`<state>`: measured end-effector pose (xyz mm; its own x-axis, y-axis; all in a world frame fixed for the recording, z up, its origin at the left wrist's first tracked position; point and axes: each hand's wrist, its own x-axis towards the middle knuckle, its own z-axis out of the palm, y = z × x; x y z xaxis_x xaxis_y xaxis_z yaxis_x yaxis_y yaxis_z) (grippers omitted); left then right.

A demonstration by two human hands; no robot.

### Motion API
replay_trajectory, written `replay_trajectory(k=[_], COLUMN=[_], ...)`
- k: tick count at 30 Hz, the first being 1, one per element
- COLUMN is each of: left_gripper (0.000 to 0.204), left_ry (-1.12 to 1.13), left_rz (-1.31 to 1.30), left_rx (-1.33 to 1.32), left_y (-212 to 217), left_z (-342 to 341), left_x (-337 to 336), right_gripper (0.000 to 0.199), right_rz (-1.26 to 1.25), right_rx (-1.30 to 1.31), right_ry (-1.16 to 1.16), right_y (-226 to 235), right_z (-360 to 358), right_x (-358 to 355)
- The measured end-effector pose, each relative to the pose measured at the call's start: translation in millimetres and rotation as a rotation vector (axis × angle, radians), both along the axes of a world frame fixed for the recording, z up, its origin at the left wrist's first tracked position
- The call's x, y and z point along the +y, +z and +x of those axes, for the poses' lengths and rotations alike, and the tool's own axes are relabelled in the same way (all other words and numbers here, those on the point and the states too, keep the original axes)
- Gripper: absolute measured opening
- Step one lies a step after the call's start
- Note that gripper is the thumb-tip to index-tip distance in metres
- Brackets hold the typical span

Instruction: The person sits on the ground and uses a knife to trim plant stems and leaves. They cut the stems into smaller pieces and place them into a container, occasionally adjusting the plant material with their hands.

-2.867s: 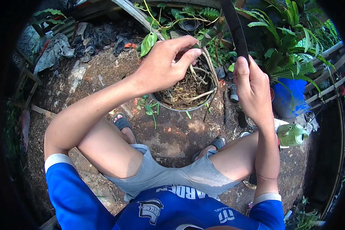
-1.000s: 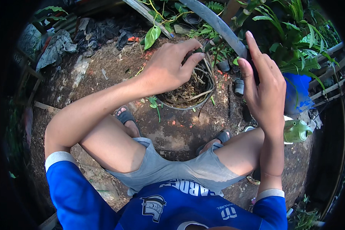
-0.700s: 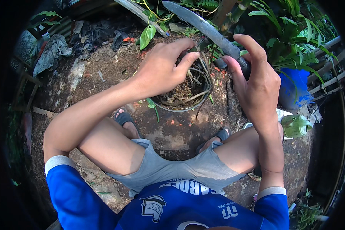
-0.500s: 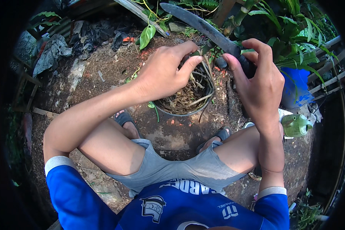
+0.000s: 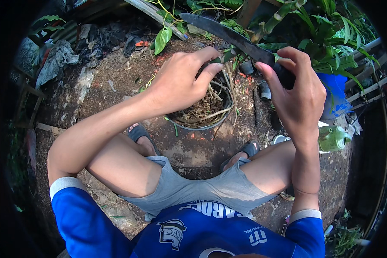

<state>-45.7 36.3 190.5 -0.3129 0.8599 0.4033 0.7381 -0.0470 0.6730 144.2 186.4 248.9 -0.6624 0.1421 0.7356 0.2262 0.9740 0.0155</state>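
My right hand [image 5: 299,92] grips the black handle of a machete [image 5: 232,36], its long dark blade pointing to the upper left. Beside the blade, my left hand [image 5: 178,81] pinches a short green stem [image 5: 229,55] between thumb and fingers. The blade lies close over this stem; whether they touch I cannot tell. Below my left hand stands a round dark pot [image 5: 198,128], filled with brown dry plant bits and several bare stalks. Part of the pot is hidden by my left hand.
A green watering can [image 5: 332,138] and a blue container [image 5: 333,96] stand at the right. Leafy plants [image 5: 327,43] crowd the upper right, with a slatted fence behind. Crumpled dark sheeting [image 5: 94,41] lies at the upper left. My sandalled feet [image 5: 144,139] rest nearer me.
My right hand and the machete have shifted slightly right and down. The pot appears a little further left. My left hand keeps its pinch on the stem.
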Motion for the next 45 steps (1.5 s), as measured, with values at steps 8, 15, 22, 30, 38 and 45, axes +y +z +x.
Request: replay_trajectory(k=[8, 15, 22, 30, 38, 45], left_gripper=[0.021, 0.02, 0.024, 0.023, 0.026, 0.023], left_ry=[-0.02, -0.044, -0.05, -0.066, -0.05, -0.12], left_rz=[0.007, -0.021, 0.034, -0.064, -0.022, -0.017], left_rx=[0.067, 0.038, 0.127, 0.143, 0.118, -0.035], left_y=[1, 1, -3, 1, -6, -3], left_z=[-2, -10, -13, -28, -23, 1], left_x=[-2, -4, -5, -13, -18, -8], right_gripper=[0.042, 0.042, 0.042, 0.041, 0.038, 0.035], right_rz=[0.041, 0.02, 0.042, 0.081, -0.001, 0.087], right_rx=[0.012, -0.012, -0.019, -0.026, -0.069, 0.039], right_ry=[0.005, -0.036, 0.015, -0.022, -0.005, 0.025], right_y=[1, 6, 6, 11, 4, -2], right_z=[7, 13, 16, 21, 16, -4], right_x=[3, 4, 5, 7, -1, -3])
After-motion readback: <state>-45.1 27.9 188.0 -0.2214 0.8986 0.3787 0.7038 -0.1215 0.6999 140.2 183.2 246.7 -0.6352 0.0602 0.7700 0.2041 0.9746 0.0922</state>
